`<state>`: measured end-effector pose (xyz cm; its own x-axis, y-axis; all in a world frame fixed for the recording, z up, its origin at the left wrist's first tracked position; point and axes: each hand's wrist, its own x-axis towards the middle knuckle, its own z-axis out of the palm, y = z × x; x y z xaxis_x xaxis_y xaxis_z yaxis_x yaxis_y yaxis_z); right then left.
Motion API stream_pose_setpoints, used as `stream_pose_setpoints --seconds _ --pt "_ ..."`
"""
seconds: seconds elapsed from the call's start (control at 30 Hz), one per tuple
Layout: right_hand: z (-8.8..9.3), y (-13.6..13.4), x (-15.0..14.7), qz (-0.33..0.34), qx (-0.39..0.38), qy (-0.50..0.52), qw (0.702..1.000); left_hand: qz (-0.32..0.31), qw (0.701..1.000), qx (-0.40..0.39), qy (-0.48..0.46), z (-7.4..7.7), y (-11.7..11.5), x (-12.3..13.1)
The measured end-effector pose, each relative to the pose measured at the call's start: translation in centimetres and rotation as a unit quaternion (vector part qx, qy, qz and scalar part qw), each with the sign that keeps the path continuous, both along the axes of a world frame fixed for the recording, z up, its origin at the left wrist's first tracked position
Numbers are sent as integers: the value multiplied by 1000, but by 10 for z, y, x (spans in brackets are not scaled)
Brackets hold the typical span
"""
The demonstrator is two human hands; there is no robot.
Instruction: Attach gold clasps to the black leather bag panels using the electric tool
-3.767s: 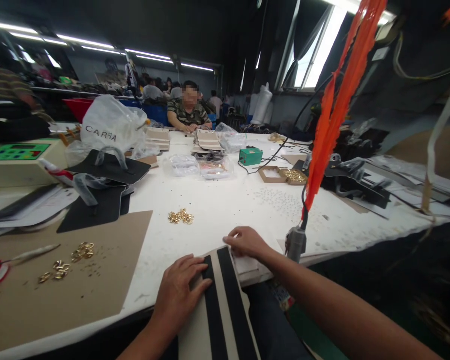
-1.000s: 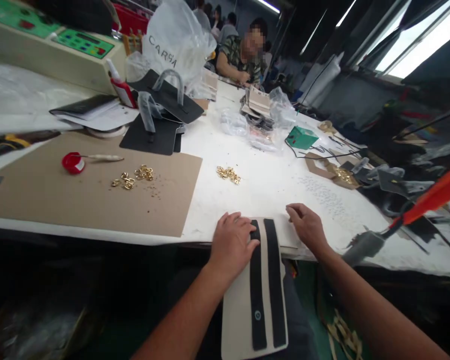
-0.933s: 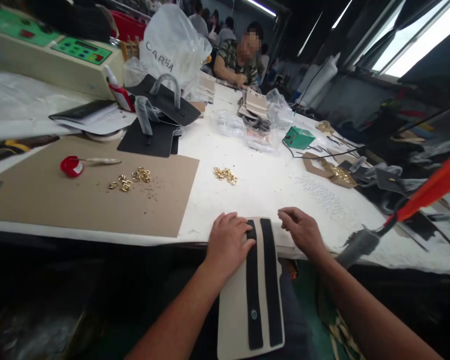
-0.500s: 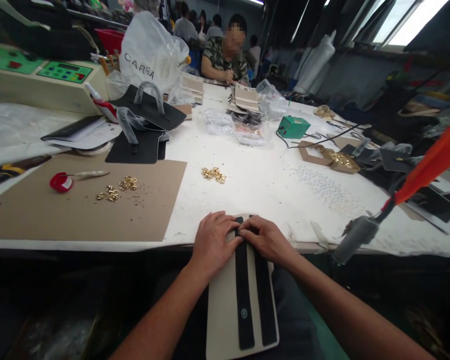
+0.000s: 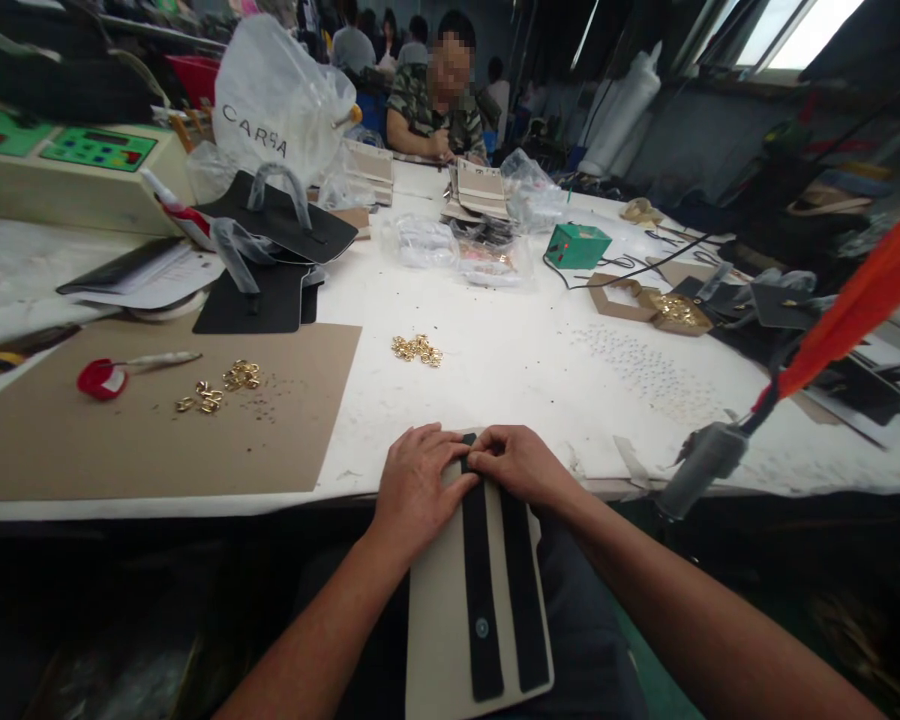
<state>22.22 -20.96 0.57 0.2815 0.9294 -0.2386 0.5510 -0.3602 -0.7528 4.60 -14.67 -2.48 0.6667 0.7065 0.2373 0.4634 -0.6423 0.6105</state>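
Head view: left hand (image 5: 418, 490) palm down over upper left edge of beige panel (image 5: 441, 630), fingers extended, thumb on left black strip (image 5: 482, 580). Right hand (image 5: 521, 466) at that strip's upper end, thumb and forefinger closed in a pinch; contents hidden. Panel on lap (image 5: 585, 630), upper end at edge of white table (image 5: 510, 385). Lettering on plastic bag (image 5: 281, 95): apparently "CARSA". On table: gold links (image 5: 418, 349). Dim room, window (image 5: 784, 38) at upper right.

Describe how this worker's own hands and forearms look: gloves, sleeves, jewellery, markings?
The left hand and right hand wear no gloves, and no ring, bracelet or watch shows. The left forearm and right forearm are bare as far as they show; no sleeve is visible. I make out no markings; fine details are too small to tell.
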Motion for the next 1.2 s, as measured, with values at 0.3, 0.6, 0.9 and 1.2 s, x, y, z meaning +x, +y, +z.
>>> stream_pose_setpoints --seconds 0.3,0.6,0.9,1.2 --pt "7 -15 0 -50 66 65 994 -12 1000 21 14 2 0 0" --pt "-10 -162 66 -444 228 -109 859 -34 998 55 6 -5 13 3" --pt "-13 -153 137 -446 79 -184 873 -27 998 48 22 0 6 1" --pt "36 -53 7 -196 388 229 871 -9 1000 28 -2 -5 2 -1"
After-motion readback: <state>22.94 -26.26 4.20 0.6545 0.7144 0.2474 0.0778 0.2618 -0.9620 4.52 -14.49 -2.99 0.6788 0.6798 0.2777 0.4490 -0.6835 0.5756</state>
